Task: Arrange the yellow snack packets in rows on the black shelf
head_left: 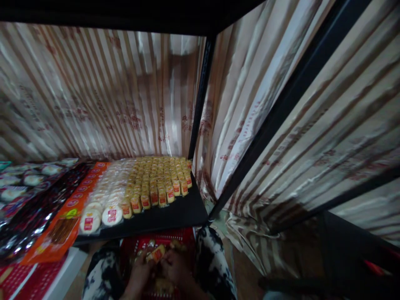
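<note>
Low in front of me, my left hand (141, 270) is closed on a small wrapped cake (156, 253), golden with a red-and-yellow label. My right hand (177, 266) is close to the cake's right end with its fingers curled; what they hold, if anything, is hidden in the dim light. Both hands are over a red perforated basket (187, 236) between my knees, with more small wrapped pieces (165, 286) in it. Just beyond, rows of similar wrapped cakes (153, 196) stand on a black shelf (184, 212).
Left of the cakes lie round white wrapped biscuits (112, 214), an orange snack packet (67, 221) and dark shiny packets (34, 212). Another red basket (37, 279) stands lower left. Black posts (203, 93) and striped curtains (140, 91) enclose the shelf.
</note>
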